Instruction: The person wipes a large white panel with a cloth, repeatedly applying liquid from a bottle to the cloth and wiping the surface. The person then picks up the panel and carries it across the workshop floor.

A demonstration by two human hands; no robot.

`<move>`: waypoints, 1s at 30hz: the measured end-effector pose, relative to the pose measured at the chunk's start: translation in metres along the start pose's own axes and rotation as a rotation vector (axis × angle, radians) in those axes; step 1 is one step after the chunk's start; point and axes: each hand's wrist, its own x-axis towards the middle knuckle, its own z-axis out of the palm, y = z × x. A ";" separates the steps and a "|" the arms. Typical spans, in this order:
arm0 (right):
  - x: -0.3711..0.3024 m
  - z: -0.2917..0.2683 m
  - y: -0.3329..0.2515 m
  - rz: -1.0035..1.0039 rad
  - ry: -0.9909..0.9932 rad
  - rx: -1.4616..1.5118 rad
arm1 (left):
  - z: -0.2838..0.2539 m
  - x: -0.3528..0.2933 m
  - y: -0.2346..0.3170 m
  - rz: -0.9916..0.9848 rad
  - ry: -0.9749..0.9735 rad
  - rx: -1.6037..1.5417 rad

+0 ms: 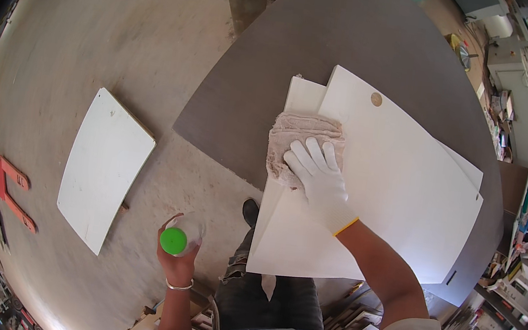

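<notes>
My bare left hand [175, 265] is wrapped round a clear plastic bottle [196, 226] with a bright green cap, held off to the left of my legs. A silver bangle circles that wrist. My right hand [321, 179], in a white knit glove with a yellow cuff, lies with fingers spread on a folded beige cloth [308, 131]. Under the cloth is the left edge of a large white panel [399, 188], which has a small round brownish spot near its far corner. Another white panel [306, 92] shows beneath it, turned at a slight angle.
The panels rest on a dark brown tabletop [251, 110] whose corner points left. A separate white board [106, 165] stands at the left above the concrete floor [116, 28]. Farther left are red pallet-jack forks [13, 193]. Stacked boards [350, 321] lie below the table's near side.
</notes>
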 end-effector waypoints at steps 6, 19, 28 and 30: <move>0.082 -0.037 0.089 0.384 0.082 0.081 | 0.000 0.008 -0.001 0.069 -0.039 -0.037; 0.096 -0.019 0.130 0.302 0.105 0.006 | 0.062 0.046 0.062 0.230 0.072 -0.088; 0.084 -0.030 0.124 0.200 0.081 0.080 | 0.156 0.157 0.097 0.307 0.027 -0.257; 0.063 -0.029 0.088 0.132 0.028 0.169 | 0.157 0.165 0.097 0.334 0.022 -0.271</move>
